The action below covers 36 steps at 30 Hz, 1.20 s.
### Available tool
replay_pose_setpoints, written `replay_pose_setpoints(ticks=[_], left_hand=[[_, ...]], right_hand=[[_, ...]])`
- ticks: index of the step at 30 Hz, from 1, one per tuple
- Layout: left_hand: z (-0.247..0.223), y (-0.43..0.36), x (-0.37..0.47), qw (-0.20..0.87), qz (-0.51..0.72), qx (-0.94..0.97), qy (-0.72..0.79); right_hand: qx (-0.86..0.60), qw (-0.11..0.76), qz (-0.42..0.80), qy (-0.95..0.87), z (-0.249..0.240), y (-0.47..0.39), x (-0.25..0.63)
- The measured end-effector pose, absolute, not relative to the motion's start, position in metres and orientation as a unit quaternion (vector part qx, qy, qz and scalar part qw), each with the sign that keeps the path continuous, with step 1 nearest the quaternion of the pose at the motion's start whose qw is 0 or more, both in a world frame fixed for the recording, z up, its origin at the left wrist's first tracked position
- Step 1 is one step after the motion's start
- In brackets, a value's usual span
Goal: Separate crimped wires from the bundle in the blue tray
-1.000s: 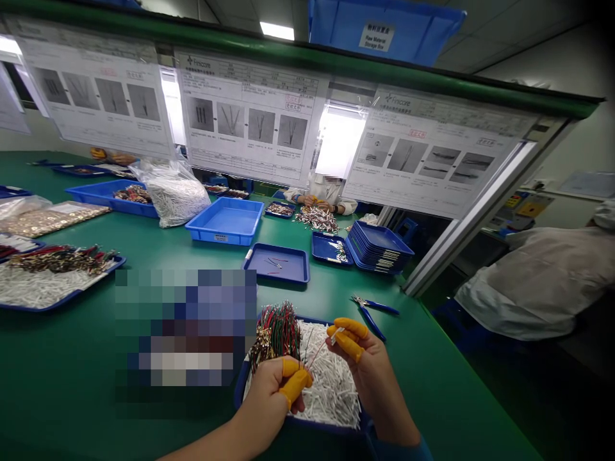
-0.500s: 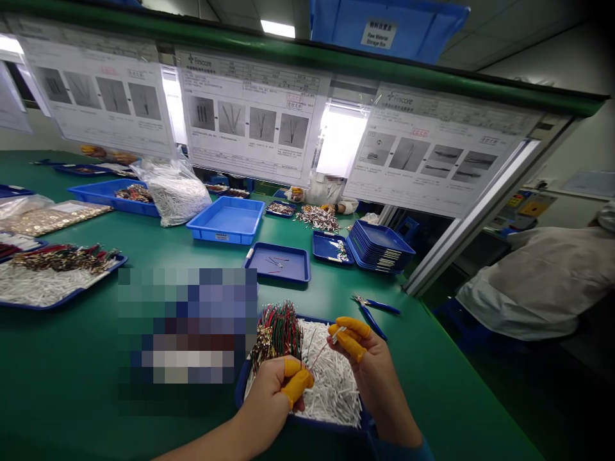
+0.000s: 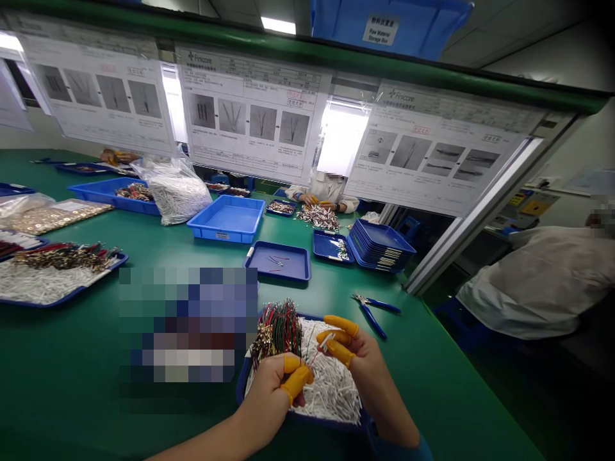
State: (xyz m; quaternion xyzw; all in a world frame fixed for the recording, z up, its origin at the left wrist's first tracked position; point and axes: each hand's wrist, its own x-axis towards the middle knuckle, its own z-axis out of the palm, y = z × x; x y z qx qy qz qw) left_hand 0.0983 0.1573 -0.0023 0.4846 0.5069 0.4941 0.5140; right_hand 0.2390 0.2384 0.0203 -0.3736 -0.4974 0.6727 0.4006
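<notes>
Partly, the left fingers [image 3: 296, 383] hide the thin wires [image 3: 309, 344] they pinch.

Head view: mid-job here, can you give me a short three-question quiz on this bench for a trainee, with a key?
1. Pick one. The right hand holds: A) a plastic bag; B) something white; C) a blue tray.
2. True or false: the pliers lie in the tray of white tubes.
3. Fill in: the finger covers on the left hand are ____.

Key: 1. B. 2. False: the pliers lie on the green table. 3. Yellow.
</notes>
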Motion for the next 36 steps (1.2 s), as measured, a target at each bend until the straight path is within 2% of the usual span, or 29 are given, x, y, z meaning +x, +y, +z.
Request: replay_pose_setpoints(ticks=[8, 25, 33, 36], left_hand=[[-0.008, 0.157, 0.099, 0.537, 0.477, 0.508, 0.474], [-0.012, 0.156, 0.099, 0.523, 0.447, 0.543, 0.481], [-0.014, 0.157, 0.098, 0.507, 0.446, 0.548, 0.493], [-0.014, 0.158, 0.097, 0.507, 0.449, 0.548, 0.492]], right_hand=[[-0.371, 0.462, 0.677, -0.436, 0.021, 0.242, 0.244], [-0.351, 0.443, 0.644, -0.515, 0.015, 0.240, 0.246], [-0.341, 0.393, 0.652, -0.552, 0.019, 0.238, 0.242], [-0.363, 0.412, 0.650, -0.526, 0.019, 0.240, 0.243]])
